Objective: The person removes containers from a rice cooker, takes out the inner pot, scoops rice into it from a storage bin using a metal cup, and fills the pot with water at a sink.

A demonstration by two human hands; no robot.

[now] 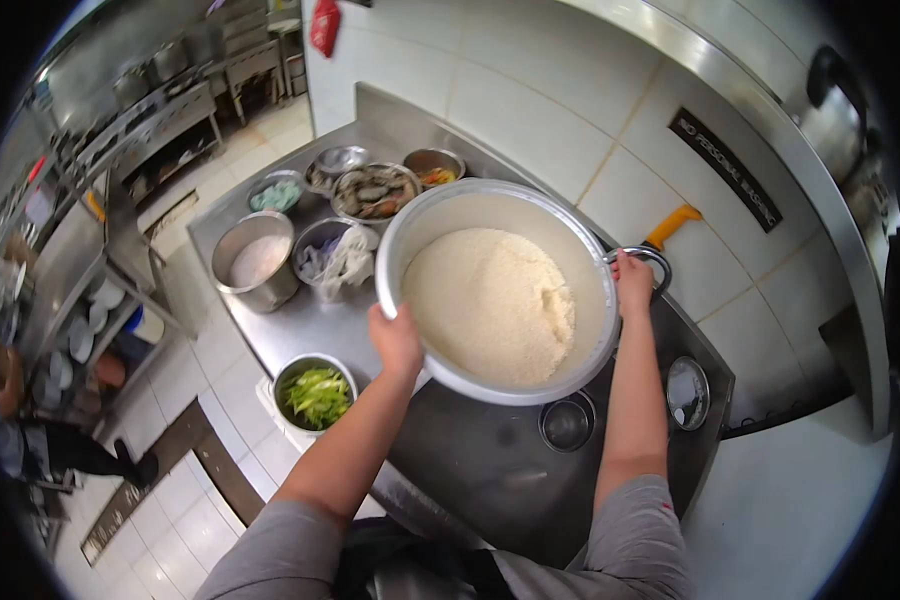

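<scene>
A large metal pot [500,195] is held tilted toward me over the steel counter [470,470]. Pale grains that look like uncooked rice [480,300] fill its lower part, with a scooped hollow on the right. At the pot's near left side, my left hand [398,342] is closed on the rim, its thumb on top and its fingers hidden beneath. My right hand [632,285] is wrapped around the metal loop handle on the right side. Beyond that hand, an orange-yellow handle [673,226] sticks up near the wall.
Bowls of shrimp-like seafood [375,190], chopped orange bits [437,175] and whitish cloth or plastic [342,258] stand behind left, near a pot of pale contents [262,262]. Cut greens [315,398] fill a front-left bowl. A small round container [567,422] sits below the pot. Another person [60,450] is far left.
</scene>
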